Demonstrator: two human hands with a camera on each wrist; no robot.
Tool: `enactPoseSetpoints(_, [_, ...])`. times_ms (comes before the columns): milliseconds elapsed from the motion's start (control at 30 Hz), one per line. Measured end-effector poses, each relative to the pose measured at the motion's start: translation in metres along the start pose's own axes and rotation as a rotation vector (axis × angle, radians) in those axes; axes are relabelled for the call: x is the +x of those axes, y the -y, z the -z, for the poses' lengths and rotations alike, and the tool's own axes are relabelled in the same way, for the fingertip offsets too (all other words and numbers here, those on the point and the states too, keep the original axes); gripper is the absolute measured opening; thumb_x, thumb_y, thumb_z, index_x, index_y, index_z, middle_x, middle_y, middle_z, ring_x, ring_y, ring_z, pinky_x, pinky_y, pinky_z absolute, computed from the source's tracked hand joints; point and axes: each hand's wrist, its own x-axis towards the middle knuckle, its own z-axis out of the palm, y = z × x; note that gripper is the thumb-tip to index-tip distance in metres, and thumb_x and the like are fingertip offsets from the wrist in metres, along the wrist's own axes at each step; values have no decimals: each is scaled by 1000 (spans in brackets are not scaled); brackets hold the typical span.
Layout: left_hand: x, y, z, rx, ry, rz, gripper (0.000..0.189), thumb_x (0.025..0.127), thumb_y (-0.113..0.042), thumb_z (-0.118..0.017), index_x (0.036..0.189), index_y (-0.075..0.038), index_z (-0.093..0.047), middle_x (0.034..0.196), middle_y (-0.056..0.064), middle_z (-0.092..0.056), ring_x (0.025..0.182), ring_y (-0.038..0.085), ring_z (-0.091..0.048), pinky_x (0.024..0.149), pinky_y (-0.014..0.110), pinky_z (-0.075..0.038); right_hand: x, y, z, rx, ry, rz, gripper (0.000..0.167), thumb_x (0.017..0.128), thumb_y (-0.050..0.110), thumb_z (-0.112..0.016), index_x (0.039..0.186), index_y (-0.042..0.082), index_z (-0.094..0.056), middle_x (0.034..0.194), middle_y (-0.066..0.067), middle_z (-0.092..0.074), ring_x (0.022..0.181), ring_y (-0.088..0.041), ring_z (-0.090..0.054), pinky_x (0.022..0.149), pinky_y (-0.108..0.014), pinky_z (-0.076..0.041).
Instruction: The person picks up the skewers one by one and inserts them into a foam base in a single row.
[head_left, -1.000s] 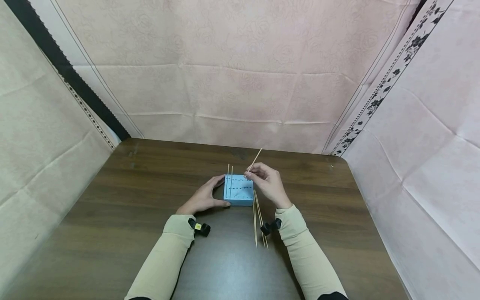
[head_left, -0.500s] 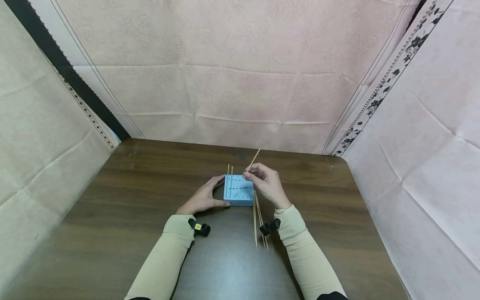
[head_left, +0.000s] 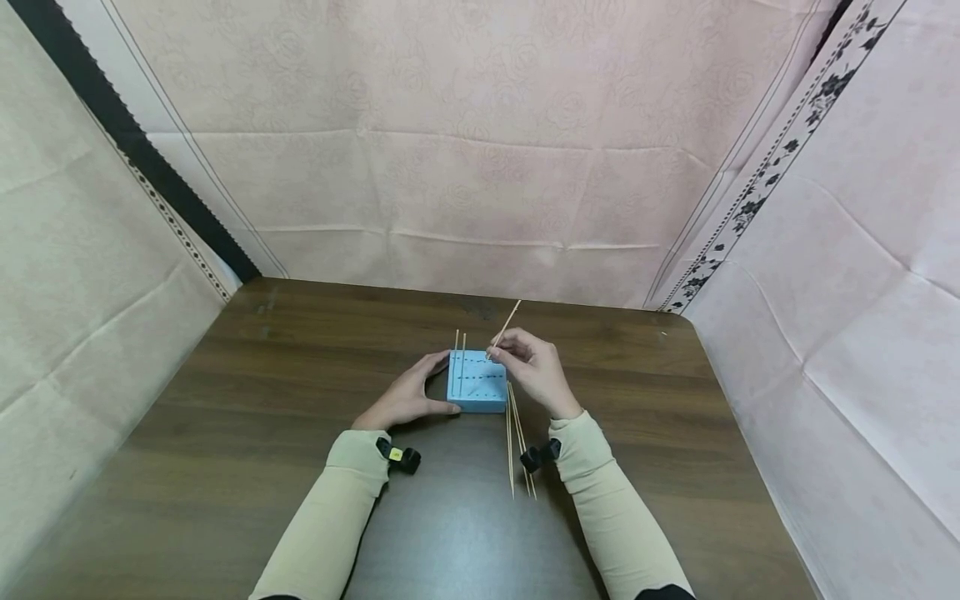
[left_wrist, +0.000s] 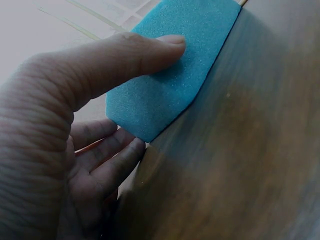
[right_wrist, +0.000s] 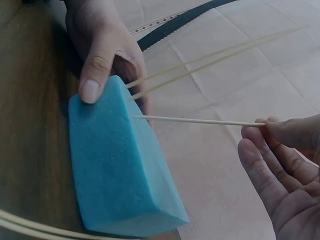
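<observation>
A light blue foam block [head_left: 480,406] with rows of dark marks on top sits on the table. My left hand [head_left: 408,393] grips its left end, thumb [left_wrist: 155,55] against the near face, fingers at the far side. Two wooden skewers [head_left: 463,343] stand upright in the block's top near the left. Between thumb and fingertips my right hand [head_left: 534,367] pinches another skewer [right_wrist: 200,121], tilted, its lower tip at the top of the block [right_wrist: 110,170]. Whether that tip has entered the foam, I cannot tell.
Several loose skewers [head_left: 512,454] lie on the brown wooden table [head_left: 315,358], right of the block and partly under the right wrist camera [head_left: 542,454]. Pale patterned cloth [head_left: 465,192] hangs behind the table and along both sides.
My right hand has shifted slightly left with the pinched skewer, whose lower tip moved a little left over the block. My left hand and the block look unmoved.
</observation>
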Motion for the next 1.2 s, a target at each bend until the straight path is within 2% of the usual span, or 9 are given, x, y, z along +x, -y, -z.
enactPoseSetpoints(67, [0,0,0,0,-2,3,114,65,-69,-85,158,-28,-33,158,1,-38,145,25,-35,112,57,-32,-1,5,-3,-3,17,2,8,95,7,-69,103,4,-70,98,-14,-75,90,-37,-72,79,-45,-58])
enactPoseSetpoints(267, [0,2,-1,3,-9,-13,114,65,-68,-85,157,-26,-33,158,2,-39,144,25,-37,112,57,-32,-2,28,-11,-24,70,44,9,94,-4,-67,103,-7,-67,99,-25,-72,90,-44,-70,79,-35,-59])
enactPoseSetpoints(467, [1,3,-2,-15,-8,-28,114,65,-67,-85,157,-24,-34,156,2,-40,143,24,-39,112,59,-31,-1,21,-15,-60,119,73,10,94,3,-70,103,1,-71,99,-13,-74,89,-40,-71,78,-35,-58])
enactPoseSetpoints(700, [1,4,2,-37,7,-38,112,67,-62,-87,158,-24,-32,156,2,-40,142,23,-40,114,55,-31,-1,5,-14,-123,194,90,11,95,18,-72,105,16,-74,98,4,-73,88,-25,-72,74,-31,-58])
enactPoseSetpoints(900, [-2,3,9,-34,30,-27,114,67,-62,-87,158,-20,-32,156,4,-39,142,22,-40,115,53,-31,-1,3,-14,-84,220,65,9,95,21,-71,104,20,-74,99,6,-73,90,-26,-72,75,-32,-58])
enactPoseSetpoints(1200, [-4,6,14,-32,39,-25,116,66,-62,-87,157,-18,-32,157,7,-39,143,25,-39,114,53,-32,1,4,-20,-76,256,68,12,96,20,-71,106,16,-75,97,6,-73,88,-23,-72,73,-31,-58])
